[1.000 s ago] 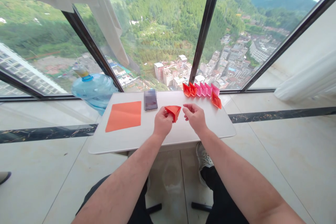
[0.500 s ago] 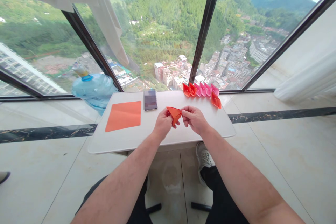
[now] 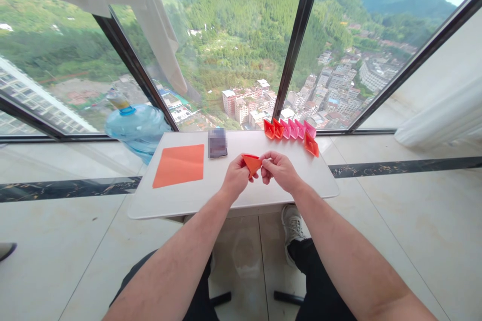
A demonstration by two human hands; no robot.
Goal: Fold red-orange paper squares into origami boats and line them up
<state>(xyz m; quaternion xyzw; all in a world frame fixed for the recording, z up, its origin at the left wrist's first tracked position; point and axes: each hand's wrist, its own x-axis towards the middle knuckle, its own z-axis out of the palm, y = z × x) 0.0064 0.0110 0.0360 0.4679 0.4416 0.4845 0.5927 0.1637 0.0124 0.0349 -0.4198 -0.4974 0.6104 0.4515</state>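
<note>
A small folded piece of orange paper (image 3: 252,164) is held between both hands above the near middle of the white table (image 3: 181,200). My left hand (image 3: 238,174) grips its left side, fingers closed round it. With thumb and fingertips, my right hand (image 3: 277,166) pinches its right corner. Its upper edge gapes slightly and the lower end narrows to a point. To the left, a flat orange sheet (image 3: 179,164) lies on the tabletop. Beyond my right hand stand folded paper boats in red-orange (image 3: 268,129) and pink (image 3: 293,129), lined up, with one orange boat (image 3: 311,145) in front.
A dark phone-like object (image 3: 217,143), partly blurred out, lies near the table's back edge. A large blue water bottle (image 3: 136,125) stands behind the left corner. Tall windows with black frames (image 3: 297,45) rise just behind the table, and a pale curtain (image 3: 158,20) hangs at left.
The folded orange paper has turned a little in my hands, and its top edge now shows a slight opening. Both hands keep their grip. The whole view has shifted slightly.
</note>
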